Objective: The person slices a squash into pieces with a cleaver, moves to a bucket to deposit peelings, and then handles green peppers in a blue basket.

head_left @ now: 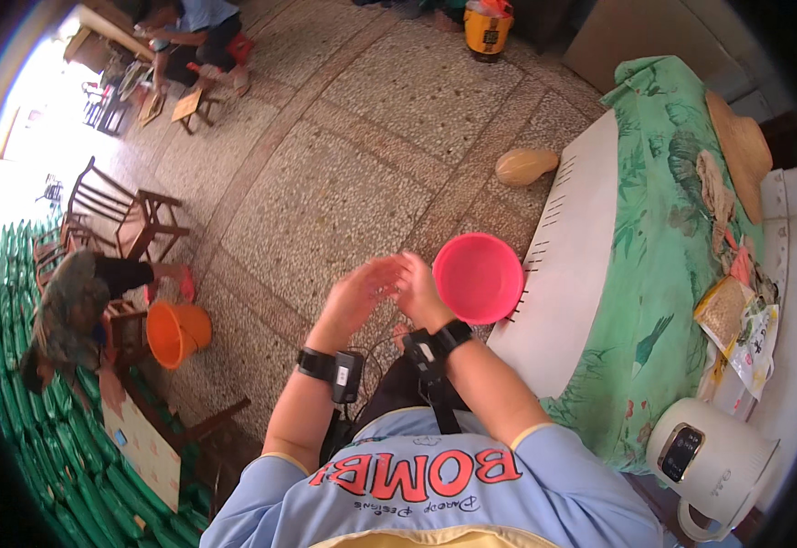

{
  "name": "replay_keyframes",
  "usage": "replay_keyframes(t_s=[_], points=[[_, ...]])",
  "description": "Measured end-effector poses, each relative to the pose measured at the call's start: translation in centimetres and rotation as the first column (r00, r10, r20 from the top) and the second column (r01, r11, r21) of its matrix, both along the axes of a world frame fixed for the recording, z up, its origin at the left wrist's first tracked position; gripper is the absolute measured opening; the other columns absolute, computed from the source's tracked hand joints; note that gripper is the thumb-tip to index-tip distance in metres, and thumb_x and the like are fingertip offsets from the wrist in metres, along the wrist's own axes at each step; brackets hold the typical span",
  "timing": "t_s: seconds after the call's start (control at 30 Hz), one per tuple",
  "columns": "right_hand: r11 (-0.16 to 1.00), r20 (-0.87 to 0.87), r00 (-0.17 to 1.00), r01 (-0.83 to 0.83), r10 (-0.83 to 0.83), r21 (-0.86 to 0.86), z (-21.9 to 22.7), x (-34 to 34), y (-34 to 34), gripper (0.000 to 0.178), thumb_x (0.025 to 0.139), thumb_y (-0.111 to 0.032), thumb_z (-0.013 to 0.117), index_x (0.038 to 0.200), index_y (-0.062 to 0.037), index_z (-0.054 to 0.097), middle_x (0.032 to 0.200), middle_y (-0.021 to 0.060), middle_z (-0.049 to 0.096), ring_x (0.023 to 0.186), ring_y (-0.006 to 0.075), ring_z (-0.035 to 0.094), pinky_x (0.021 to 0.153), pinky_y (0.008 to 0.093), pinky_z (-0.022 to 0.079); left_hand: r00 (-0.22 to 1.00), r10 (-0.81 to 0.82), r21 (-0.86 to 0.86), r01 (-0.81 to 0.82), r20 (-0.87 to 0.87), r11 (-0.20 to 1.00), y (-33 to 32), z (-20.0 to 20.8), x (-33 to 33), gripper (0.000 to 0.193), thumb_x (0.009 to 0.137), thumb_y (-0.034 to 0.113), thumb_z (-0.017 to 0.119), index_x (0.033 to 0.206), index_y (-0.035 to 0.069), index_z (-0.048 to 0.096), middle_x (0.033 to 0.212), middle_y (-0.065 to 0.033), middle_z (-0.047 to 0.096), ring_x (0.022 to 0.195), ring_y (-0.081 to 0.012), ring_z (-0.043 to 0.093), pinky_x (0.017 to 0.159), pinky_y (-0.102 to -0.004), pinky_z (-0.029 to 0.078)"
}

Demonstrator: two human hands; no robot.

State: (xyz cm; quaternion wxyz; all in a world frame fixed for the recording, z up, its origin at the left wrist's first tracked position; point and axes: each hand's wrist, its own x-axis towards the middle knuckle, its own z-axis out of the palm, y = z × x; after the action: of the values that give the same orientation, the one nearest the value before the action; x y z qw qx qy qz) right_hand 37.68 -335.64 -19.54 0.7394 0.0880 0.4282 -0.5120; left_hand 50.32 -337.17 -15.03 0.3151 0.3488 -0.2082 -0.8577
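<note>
My left hand (359,290) and my right hand (419,292) meet in front of me, above the stone-chip floor. Fingers curl in and palms face each other, touching near the fingertips; whatever lies between them, if anything, is hidden. Just right of my right hand stands a round pink plastic basin (480,279). Its inside shows only plain pink. Along the near edge of a long white board (558,301) to my right lies a row of thin dark sticks (537,247), set apart from each other and jutting past the edge.
A tan gourd (526,167) lies beyond the basin. Green patterned cloth (654,274) runs along the right, with a straw hat (739,151), food bags and a white electric appliance (713,457). At left are an orange bucket (178,334), wooden chairs (129,215) and two other people.
</note>
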Motion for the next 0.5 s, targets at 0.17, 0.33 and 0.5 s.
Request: replay_keyframes(t_s=[0.17, 0.33, 0.5], points=[[0.984, -0.082, 0.987, 0.148, -0.139, 0.104, -5.6, -7.3, 2.3, 0.031, 0.082, -0.033, 0.048, 0.099, -0.0074, 0.050, 0.091, 0.0052, 0.055, 0.085, 0.0184, 0.051, 0.072, 0.0352, 0.039, 0.983, -0.178, -0.004, 0.179, 0.042, 0.984, -2.3, -5.1, -6.8, 0.035, 0.089, 0.025, 0.039, 0.113, 0.001, 0.047, 0.108, -0.0102, 0.054, 0.096, -0.0211, 0.052, 0.082, -0.0323, 0.041], [0.880, -0.070, 0.915, 0.401, -0.397, 0.254, -14.0, -13.3, 6.8, 0.030, 0.081, -0.031, 0.051, 0.100, -0.0073, 0.048, 0.095, 0.0056, 0.054, 0.090, 0.0226, 0.051, 0.075, 0.0375, 0.039, 0.942, -0.248, 0.285, 0.179, 0.226, 0.942, -3.9, -13.7, -11.6, 0.030, 0.088, 0.023, 0.045, 0.111, 0.004, 0.049, 0.103, -0.0083, 0.055, 0.092, -0.0198, 0.054, 0.079, -0.0320, 0.043], [0.791, -0.215, 0.836, 0.548, -0.506, 0.270, -26.3, -17.7, 13.9, 0.017, 0.078, -0.027, 0.055, 0.082, -0.0110, 0.052, 0.080, 0.0027, 0.056, 0.079, 0.0210, 0.053, 0.065, 0.0357, 0.040, 0.928, -0.343, 0.388, 0.265, 0.146, 0.883, -3.6, -27.0, -12.8, 0.029, 0.087, 0.029, 0.047, 0.107, 0.008, 0.050, 0.101, -0.0064, 0.055, 0.089, -0.0174, 0.054, 0.076, -0.0290, 0.043]])
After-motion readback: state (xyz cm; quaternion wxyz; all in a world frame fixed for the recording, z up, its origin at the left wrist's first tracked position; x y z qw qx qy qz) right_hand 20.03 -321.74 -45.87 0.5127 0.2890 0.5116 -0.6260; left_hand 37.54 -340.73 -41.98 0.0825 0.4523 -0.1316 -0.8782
